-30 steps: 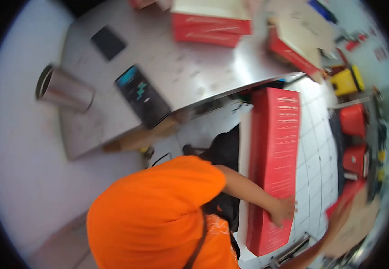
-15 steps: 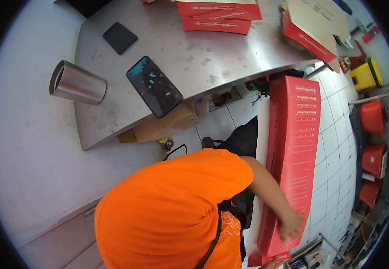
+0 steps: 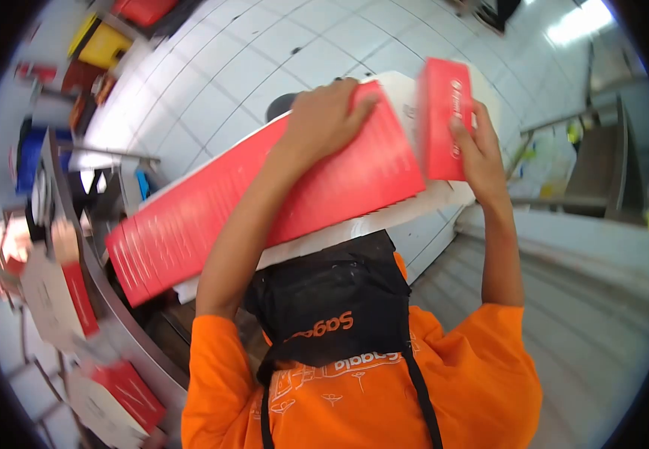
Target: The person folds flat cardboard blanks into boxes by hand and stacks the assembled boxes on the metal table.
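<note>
A long stack of nested red cardboard boxes [image 3: 212,217] with white inner edges stretches across in front of my body. My left hand [image 3: 323,120] rests over its far edge near the right end, thumb on the red side and fingers curled partly out of sight. In my right hand [image 3: 481,153] is a red box piece [image 3: 444,120] with white print, upright, thumb on its printed face. A gap separates it from the stack's end. Pale cardboard [image 3: 451,193] shows beneath it. Whether it is one box or several nested ones, I cannot tell.
A metal table edge [image 3: 118,307] runs down the left, with red-and-white boxes [image 3: 126,393] by it. White floor tiles [image 3: 219,82] lie beyond the stack. At the upper left stands a yellow container [image 3: 100,43]. A metal rack [image 3: 594,161] is at right.
My view has swung away from the tabletop with the phone and steel cup. My left hand now grips the stack's far edge. My right hand has come fully into view, holding a red box piece.
</note>
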The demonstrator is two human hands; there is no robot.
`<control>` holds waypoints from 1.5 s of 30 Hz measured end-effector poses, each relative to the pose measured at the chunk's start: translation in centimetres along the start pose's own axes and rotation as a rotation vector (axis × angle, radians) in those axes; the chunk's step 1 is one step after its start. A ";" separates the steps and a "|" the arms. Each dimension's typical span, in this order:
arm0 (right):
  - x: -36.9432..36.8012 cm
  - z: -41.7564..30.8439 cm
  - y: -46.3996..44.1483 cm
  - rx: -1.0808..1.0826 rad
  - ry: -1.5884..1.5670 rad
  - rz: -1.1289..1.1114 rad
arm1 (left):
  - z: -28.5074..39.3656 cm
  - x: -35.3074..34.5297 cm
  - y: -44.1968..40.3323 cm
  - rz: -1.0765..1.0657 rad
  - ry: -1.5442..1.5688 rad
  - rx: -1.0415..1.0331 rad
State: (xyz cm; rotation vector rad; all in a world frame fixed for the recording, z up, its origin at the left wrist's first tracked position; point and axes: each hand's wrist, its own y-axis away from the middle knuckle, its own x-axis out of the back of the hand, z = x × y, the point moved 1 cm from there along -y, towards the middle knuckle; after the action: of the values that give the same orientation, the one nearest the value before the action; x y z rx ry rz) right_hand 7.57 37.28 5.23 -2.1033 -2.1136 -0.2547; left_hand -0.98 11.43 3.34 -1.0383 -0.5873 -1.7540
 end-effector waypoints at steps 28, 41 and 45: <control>-2.4 -0.5 -3.2 -0.140 0.302 -0.244 | 0.5 -0.7 -4.5 -0.098 0.181 0.021; -2.2 3.0 -5.0 -0.054 -0.141 -0.468 | 0.3 -0.5 -3.9 -0.131 0.101 0.075; -1.2 3.0 -3.9 -0.095 -0.216 -0.427 | 0.1 -0.6 -4.1 -0.131 0.098 0.106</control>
State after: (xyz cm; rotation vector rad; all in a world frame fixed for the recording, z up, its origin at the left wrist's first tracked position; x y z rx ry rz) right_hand 3.69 36.76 1.98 -1.7694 -2.7199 -0.1837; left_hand -4.56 13.45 3.13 -0.8513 -0.6918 -1.8553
